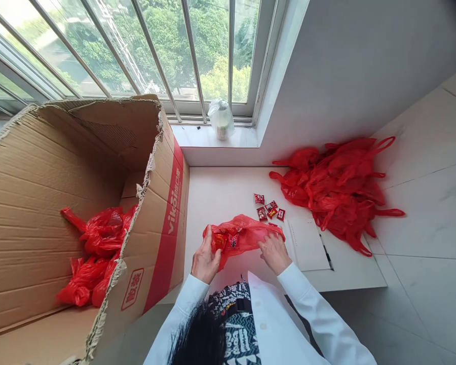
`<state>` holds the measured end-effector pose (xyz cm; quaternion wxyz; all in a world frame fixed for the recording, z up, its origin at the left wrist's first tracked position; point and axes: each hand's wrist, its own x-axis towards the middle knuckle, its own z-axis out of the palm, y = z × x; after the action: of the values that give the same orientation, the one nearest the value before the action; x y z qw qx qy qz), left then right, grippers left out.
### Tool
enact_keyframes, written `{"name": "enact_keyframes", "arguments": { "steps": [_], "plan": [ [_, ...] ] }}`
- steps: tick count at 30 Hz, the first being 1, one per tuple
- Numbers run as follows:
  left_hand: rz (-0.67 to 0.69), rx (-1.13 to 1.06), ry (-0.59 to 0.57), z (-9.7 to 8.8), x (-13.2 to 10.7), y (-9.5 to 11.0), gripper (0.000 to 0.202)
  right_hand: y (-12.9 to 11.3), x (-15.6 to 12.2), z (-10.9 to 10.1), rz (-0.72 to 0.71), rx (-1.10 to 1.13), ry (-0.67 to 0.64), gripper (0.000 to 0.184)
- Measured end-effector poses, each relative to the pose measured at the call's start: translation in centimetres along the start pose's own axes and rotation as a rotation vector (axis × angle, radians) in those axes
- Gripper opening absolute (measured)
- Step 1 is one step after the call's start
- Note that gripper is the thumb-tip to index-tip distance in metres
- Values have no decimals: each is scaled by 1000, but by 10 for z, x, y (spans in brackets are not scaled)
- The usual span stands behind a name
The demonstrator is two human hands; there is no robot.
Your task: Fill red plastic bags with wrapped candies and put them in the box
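The translucent red plastic bag point(251, 237) lies right between my hands, just above the surface point(220, 190) & close to my body. Its long axis runs L to R, across me. My left hand point(204, 264) grips the L end, thumb on the near side; my right hand point(275, 255) has its fingers curled onto the R end, tips partly lost in the film – can't tell how firm that hold is.

A couple of small printed red packets point(233, 241) show at the bag's L half, nearer my L fingers; they look to be inside, tho can't be sure thru the film.

What matters most, I'd say: the loose little red square sachets point(262, 213) sit just past the bag's far edge, R of its middle – so my R fingers are the nearer, w/ the sachets straight ahead of them. The white paper notebook point(309, 243) is just R of that hand, the slim black pen point(327, 252) along its R side.
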<state>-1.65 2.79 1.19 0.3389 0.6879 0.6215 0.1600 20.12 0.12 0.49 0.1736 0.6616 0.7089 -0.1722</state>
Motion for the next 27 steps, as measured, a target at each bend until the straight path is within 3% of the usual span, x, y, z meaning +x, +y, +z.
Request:
{"name": "enact_keyframes", "arguments": {
  "steps": [4,7,9,11,14,15,17,21,27],
  "plan": [
    [-26,5,-13,-2,-1,2,70,-5,-7,-18,-183,234,-2,32],
    [-29,13,-9,-3,-1,0,72,6,-19,-41,-461,689,-30,32],
    [-34,21,-4,-3,-1,-2,72,26,-23,-51,-488,1002,20,30],
    [-31,29,3,-3,-1,-4,72,56,-19,-47,-319,1166,162,32],
    [-21,49,13,-3,-1,-7,70,105,4,-14,128,1075,365,31],
    [-18,59,14,-3,0,-8,70,118,15,1,274,1000,365,29],
    [-16,78,18,-3,1,-9,69,134,38,31,411,929,339,26],
    [-30,102,48,-4,3,-7,70,120,84,67,466,875,282,22],
    [-23,123,17,-3,-1,-3,67,70,141,71,523,776,249,27]
  ]
}}
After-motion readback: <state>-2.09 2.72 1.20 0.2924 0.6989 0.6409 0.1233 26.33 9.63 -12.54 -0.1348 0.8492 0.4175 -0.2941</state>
